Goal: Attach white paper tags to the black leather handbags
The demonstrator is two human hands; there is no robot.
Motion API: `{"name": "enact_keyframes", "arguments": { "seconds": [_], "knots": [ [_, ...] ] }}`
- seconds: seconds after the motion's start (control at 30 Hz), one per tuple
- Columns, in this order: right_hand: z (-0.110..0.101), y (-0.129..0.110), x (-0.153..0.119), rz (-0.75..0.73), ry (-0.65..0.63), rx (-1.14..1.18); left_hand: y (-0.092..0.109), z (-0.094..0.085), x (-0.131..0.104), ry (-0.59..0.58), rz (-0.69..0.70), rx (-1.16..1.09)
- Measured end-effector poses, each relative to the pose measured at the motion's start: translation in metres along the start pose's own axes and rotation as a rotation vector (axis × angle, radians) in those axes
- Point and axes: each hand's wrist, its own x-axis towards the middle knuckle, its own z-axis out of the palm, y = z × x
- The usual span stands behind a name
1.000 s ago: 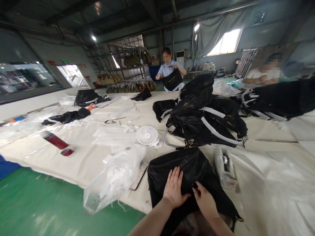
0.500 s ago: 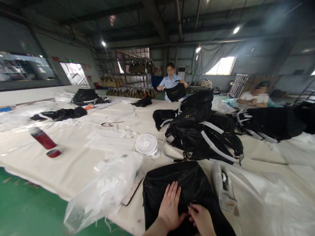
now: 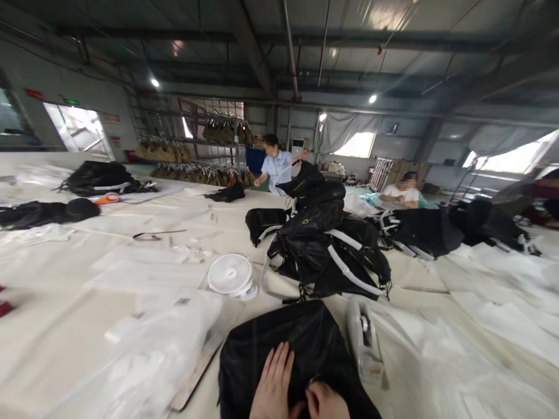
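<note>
A black bag [image 3: 292, 331] lies in front of me on the cloth-covered table. My left hand [image 3: 273, 387] rests flat on it, fingers stretched out and close together. Beside it, my right hand [image 3: 325, 401] is closed in a pinch at the bag's surface. Whatever is between those fingertips is too small and hidden to name. A clear tape dispenser [image 3: 365, 343] stands against the bag's right side. Crumpled clear plastic bags [image 3: 161, 343] lie to its left.
Behind my bag stand a small white fan [image 3: 230, 274] and a heap of black bags [image 3: 323, 244] with white-wrapped straps. More black bags [image 3: 423, 230] lie right. Across the table is a co-worker in light blue [image 3: 279, 169]; another person [image 3: 402, 192] sits farther right. Orange-handled scissors [image 3: 108, 198] lie left.
My view has swung right and tilted up, so things appear farther left. Across the table, the co-worker's black bag has come down to the heap, one arm now stretched out. My hands keep their places.
</note>
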Motion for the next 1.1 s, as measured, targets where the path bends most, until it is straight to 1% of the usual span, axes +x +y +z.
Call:
{"name": "enact_keyframes", "arguments": {
  "seconds": [0.03, 0.1, 0.2, 0.33, 0.47, 0.57, 0.7, 0.8, 0.83, 0.97, 1.0, 1.03, 1.1],
  "knots": [
    [-0.001, -0.002, -0.004, -0.03, 0.006, -0.038, 0.004, -0.009, 0.0, -0.081, -0.038, -0.065],
    [-0.006, -0.006, -0.007, -0.075, 0.006, -0.083, 0.01, -0.022, 0.002, -0.191, -0.069, -0.158],
    [-0.015, -0.01, -0.005, -0.072, -0.03, -0.127, 0.011, -0.03, 0.006, -0.259, -0.079, -0.238],
    [-0.019, -0.019, 0.0, -0.03, -0.081, -0.217, 0.01, -0.03, 0.005, -0.257, -0.087, -0.274],
    [-0.022, -0.023, 0.004, 0.028, -0.096, -0.283, 0.01, -0.03, 0.004, -0.248, -0.081, -0.281],
    [-0.028, -0.017, 0.007, 0.055, -0.082, -0.311, 0.011, -0.03, 0.005, -0.255, -0.081, -0.289],
    [-0.033, -0.003, 0.01, 0.068, -0.064, -0.312, 0.012, -0.031, 0.006, -0.254, -0.101, -0.3],
    [-0.031, 0.008, 0.01, 0.066, -0.068, -0.265, 0.013, -0.031, 0.007, -0.251, -0.102, -0.304],
    [-0.03, 0.011, 0.008, 0.043, -0.076, -0.233, 0.013, -0.032, 0.007, -0.251, -0.102, -0.304],
    [-0.022, 0.019, -0.011, -0.171, -0.095, -0.054, 0.015, -0.034, 0.008, -0.241, -0.113, -0.295],
    [-0.021, 0.019, -0.017, -0.197, -0.089, -0.015, 0.016, -0.034, 0.008, -0.238, -0.117, -0.293],
    [-0.021, 0.02, -0.023, -0.191, -0.084, 0.023, 0.016, -0.034, 0.008, -0.236, -0.118, -0.291],
    [-0.023, 0.02, -0.029, -0.1, -0.083, 0.119, 0.016, -0.034, 0.008, -0.234, -0.115, -0.29]
  ]
}}
